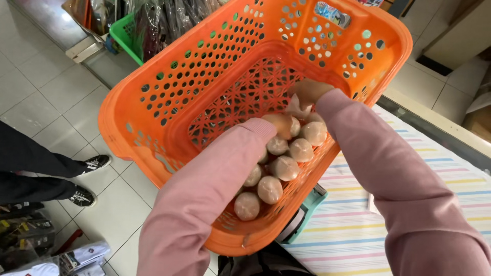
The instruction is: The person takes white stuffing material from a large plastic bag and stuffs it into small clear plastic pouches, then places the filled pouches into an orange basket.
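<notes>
Both hands inside orange basket [153, 110]. Left hand [279, 125] and right hand [308, 93], at 12 o'clock, among pale round balls [285, 167]; finger positions indeterminable.

Floor: we see pale square tiles [46, 97] left of and below the grip.
Surface: a striped cloth [353, 225] lies to the right of the grip.
Behind: a green crate [125, 33] sits up and left.

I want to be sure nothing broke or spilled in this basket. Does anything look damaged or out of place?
Nothing stands out. The orange basket is tilted, so the round pale balls have gathered at its low side, whole and unspilled. The left hand and right hand reach among them.
</notes>
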